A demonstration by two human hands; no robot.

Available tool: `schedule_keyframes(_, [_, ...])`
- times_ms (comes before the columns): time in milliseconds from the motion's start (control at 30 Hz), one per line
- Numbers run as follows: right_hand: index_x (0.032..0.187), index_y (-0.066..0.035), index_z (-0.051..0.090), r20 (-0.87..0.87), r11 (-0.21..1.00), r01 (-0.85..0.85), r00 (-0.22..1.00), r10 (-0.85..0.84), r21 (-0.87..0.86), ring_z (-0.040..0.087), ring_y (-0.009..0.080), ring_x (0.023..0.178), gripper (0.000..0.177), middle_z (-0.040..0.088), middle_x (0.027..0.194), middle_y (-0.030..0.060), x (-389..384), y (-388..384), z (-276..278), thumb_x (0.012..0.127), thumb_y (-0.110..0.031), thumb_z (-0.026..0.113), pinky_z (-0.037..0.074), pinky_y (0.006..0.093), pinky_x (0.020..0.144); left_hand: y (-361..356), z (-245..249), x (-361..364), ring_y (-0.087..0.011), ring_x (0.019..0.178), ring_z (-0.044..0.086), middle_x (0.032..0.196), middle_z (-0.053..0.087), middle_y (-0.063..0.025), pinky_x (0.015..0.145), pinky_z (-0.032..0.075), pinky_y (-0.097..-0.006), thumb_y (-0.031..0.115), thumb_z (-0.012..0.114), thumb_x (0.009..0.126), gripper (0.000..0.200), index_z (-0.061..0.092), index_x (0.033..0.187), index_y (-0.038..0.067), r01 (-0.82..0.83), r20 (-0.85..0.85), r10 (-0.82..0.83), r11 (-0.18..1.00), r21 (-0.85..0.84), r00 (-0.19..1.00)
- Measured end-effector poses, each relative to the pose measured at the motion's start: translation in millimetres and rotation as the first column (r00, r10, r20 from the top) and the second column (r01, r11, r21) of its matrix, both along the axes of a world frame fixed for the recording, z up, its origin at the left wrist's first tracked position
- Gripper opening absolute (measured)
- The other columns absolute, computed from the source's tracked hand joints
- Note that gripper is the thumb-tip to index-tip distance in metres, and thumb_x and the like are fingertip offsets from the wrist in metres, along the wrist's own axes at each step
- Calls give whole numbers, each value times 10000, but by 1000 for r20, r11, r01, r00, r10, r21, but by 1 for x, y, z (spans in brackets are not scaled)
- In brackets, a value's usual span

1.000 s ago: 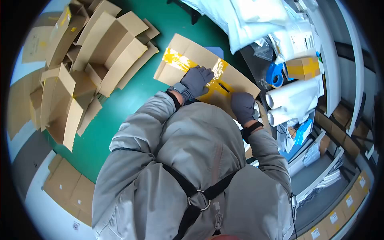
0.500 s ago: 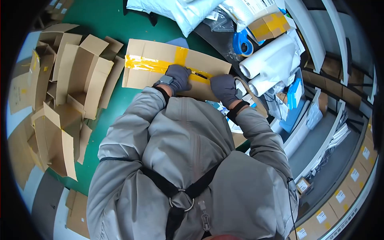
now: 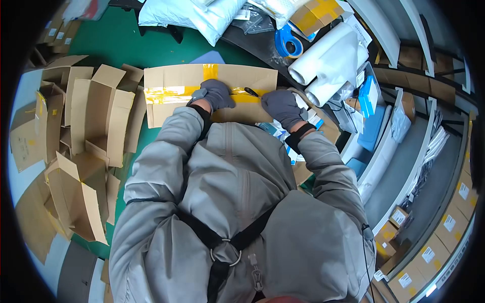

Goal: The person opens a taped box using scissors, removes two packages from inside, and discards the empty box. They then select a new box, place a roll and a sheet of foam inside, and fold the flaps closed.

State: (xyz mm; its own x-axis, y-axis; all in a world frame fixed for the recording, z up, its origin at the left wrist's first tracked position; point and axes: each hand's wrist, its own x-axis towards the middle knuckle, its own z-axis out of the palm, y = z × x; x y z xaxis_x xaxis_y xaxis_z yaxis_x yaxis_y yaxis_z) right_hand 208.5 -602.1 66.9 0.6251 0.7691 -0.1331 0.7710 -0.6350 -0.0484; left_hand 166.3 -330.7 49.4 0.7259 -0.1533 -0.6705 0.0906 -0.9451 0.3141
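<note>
Taped carton (image 3: 177, 78) sitting at 12 o'clock

Right hand (image 3: 284, 108) is gripping a small dark tool (image 3: 250, 91), left hand (image 3: 217, 96) is resting on top, can't tell if it's holding anything. Open boxes (image 3: 118, 126) are crowding 10, white rolls (image 3: 328, 58) lying near 1.

Before you, a long brown cardboard box (image 3: 247, 77) lies crosswise, taped face in view. Shiny yellow tape (image 3: 172, 94) runs along its length, and a shorter yellow strip (image 3: 210, 71) crosses toward the far edge. A slim dark tool (image 3: 251, 91) juts leftward from your right hand (image 3: 284, 107), by the tape.
</note>
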Motion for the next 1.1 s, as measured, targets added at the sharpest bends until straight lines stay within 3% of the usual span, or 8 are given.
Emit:
schedule_keyframes(300, [855, -162, 834, -47, 973, -101, 995, 94, -209, 769, 300, 756, 221, 767, 775, 74, 31, -3, -5, 891, -281, 652, 571, 459, 654, 5, -1, -22, -286, 1058, 756, 1093, 794, -75, 929, 573, -402, 528, 765, 771, 538, 793, 1231, 251, -71, -53, 67, 994, -88, 996])
schedule_keyframes(400, [868, -170, 841, -69, 947, -130, 991, 114, -294, 776, 297, 774, 212, 771, 783, 61, 33, -7, 9, 891, -276, 658, 572, 454, 656, 4, -2, -31, -340, 920, 750, 968, 790, -141, 869, 584, -419, 481, 815, 754, 493, 822, 1130, 163, -100, 101, 119, 978, -180, 988])
schedule_keyframes(633, [869, -164, 835, 34, 890, -45, 997, 68, -454, 755, 313, 779, 188, 748, 776, 84, 25, 9, -4, 844, -287, 694, 573, 476, 664, 0, -4, -27, -315, 994, 753, 1035, 792, -108, 913, 579, -412, 491, 789, 777, 510, 801, 1193, 198, -64, 72, 74, 989, -137, 995])
schedule_keyframes(800, [868, -160, 834, -57, 960, -84, 996, 71, -267, 757, 316, 784, 197, 754, 789, 90, 25, -15, 6, 851, -289, 686, 568, 482, 657, 5, 1, -27, -305, 1031, 752, 1059, 794, -95, 929, 575, -408, 507, 782, 775, 530, 795, 1219, 218, -91, 22, 96, 983, -157, 995])
schedule_keyframes(900, [842, -156, 821, -3, 946, 224, 973, -231, -234, 753, 322, 766, 198, 749, 780, 95, 15, 1, -8, 857, -293, 679, 566, 482, 653, 5, -4, -26, -309, 1022, 752, 1048, 793, -97, 925, 575, -409, 504, 785, 775, 525, 797, 1214, 217, -124, 42, 131, 980, -153, 990])
schedule_keyframes(933, [842, -156, 821, -9, 944, 231, 971, -240, -236, 753, 322, 766, 198, 749, 780, 95, 13, -2, -11, 857, -293, 679, 566, 482, 653, 2, -6, -27, -311, 1017, 752, 1042, 793, -98, 923, 575, -409, 503, 787, 775, 522, 798, 1211, 217, -122, 47, 131, 980, -155, 990])
schedule_keyframes(1033, [822, -149, 812, 3, 938, -96, 995, 103, -333, 750, 333, 762, 207, 745, 778, 109, 28, -7, -14, 863, -295, 671, 570, 479, 661, -1, -1, -28, -313, 1017, 751, 1038, 792, -98, 922, 574, -409, 499, 789, 777, 518, 797, 1212, 217, -98, 40, 106, 982, -164, 994])
schedule_keyframes(1100, [831, -149, 812, -19, 949, -102, 995, 101, -298, 751, 334, 762, 207, 745, 779, 110, 30, -19, -8, 864, -294, 669, 572, 479, 663, 3, 2, -26, -314, 1016, 751, 1036, 792, -98, 921, 574, -409, 497, 790, 778, 516, 797, 1212, 217, -104, 38, 111, 981, -165, 993])
